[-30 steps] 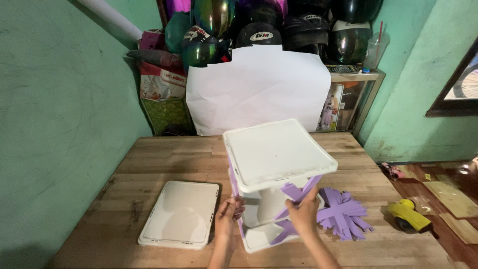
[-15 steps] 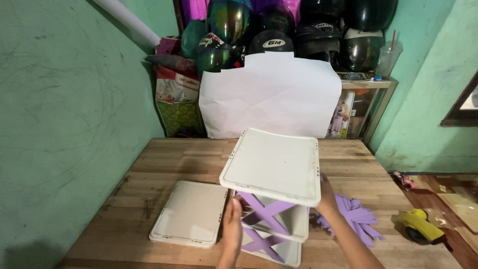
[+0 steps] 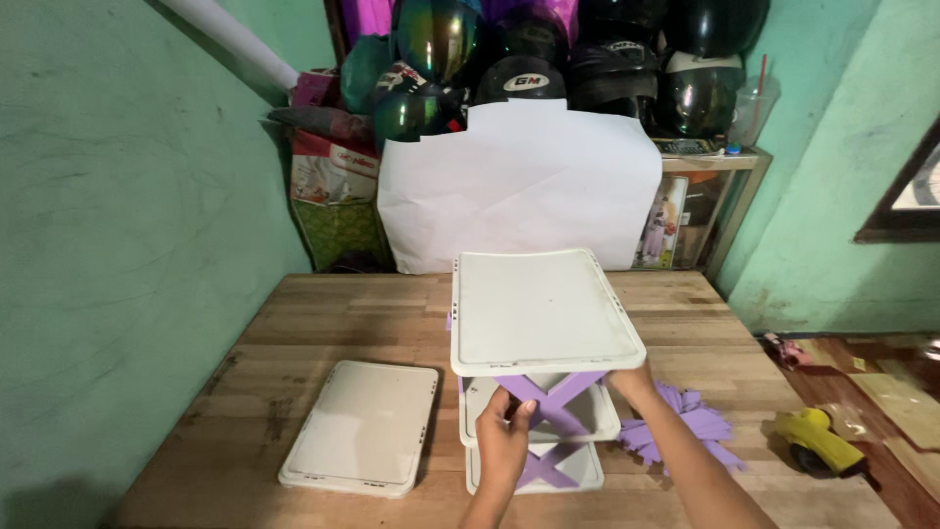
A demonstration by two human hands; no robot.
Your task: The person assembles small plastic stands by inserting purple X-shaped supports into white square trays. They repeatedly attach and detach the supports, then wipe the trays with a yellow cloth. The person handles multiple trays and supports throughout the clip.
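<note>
A three-tier rack of white plastic trays joined by purple cross braces stands upright on the wooden table. My left hand grips the front of the middle tier at a purple brace. Under the top tray's right edge, my right hand holds the rack's right side, fingers partly hidden. A loose white tray lies flat on the table to the left of the rack.
A pile of purple brace pieces lies right of the rack. A yellow tool sits near the table's right edge. A white sheet leans at the back beneath several helmets. Green walls close in on both sides.
The rack has turned so its front faces me and stands squarer. My left hand moved up onto the middle tier's front. The camera view shifted slightly.
</note>
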